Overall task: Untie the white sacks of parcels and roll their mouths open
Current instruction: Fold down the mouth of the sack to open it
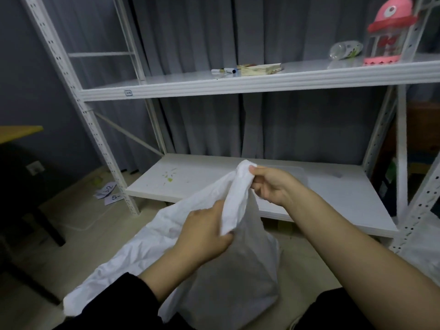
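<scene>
Untying the white sack (226, 282), which sits on the floor before the shelf (238, 84). The right grip (271, 184) pinches the top of the gathered neck and the left grip (204, 234) clasps it lower. No knot is visible. The next move is probably to find and loosen it.

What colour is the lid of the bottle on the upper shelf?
The lid is pink with a red brim, in the head view.

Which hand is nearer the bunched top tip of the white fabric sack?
Right. The right hand pinches the white fabric sack right at its bunched tip; the left hand grips the twisted neck lower down, nearer the person.
</scene>
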